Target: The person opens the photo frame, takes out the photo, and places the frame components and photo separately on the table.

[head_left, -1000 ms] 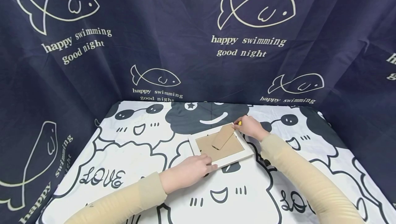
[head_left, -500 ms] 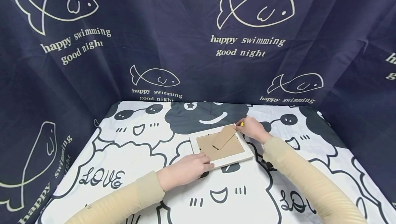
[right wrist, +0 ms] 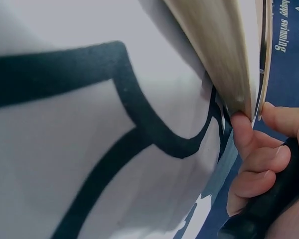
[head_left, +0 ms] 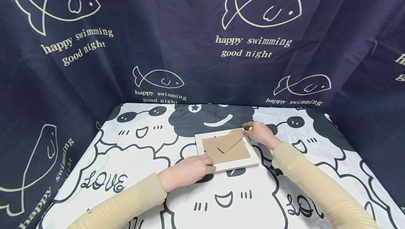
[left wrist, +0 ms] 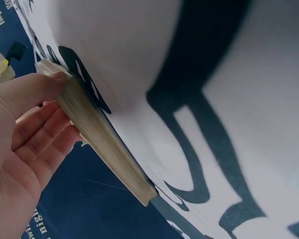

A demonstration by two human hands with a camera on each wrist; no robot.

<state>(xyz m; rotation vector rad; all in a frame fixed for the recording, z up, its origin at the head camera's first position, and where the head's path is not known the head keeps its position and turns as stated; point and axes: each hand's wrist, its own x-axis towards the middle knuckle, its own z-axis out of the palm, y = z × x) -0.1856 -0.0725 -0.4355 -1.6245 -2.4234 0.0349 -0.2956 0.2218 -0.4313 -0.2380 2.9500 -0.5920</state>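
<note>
A white picture frame (head_left: 232,167) lies back up on the patterned cloth, showing its brown backing board (head_left: 235,154) and a brown easel stand (head_left: 231,141) set slantwise across it. My left hand (head_left: 191,171) grips the near left corner; in the left wrist view its thumb (left wrist: 52,84) lies over the frame's edge, the fingers beneath. At the far right corner, my right hand (head_left: 261,133) pinches the frame and the stand's end between thumb and forefinger. Its other fingers curl round a black handle (right wrist: 269,199) with a yellow end (head_left: 250,128); the handle's working tip is hidden.
A white cloth (head_left: 145,201) with black cartoon sheep covers the table. Dark blue curtains (head_left: 196,39) printed with fish and words stand close behind it and at both sides.
The frame has shifted slightly right and turned a little clockwise. My right hand moved with it, right and toward me; my left hand slid slightly left.
</note>
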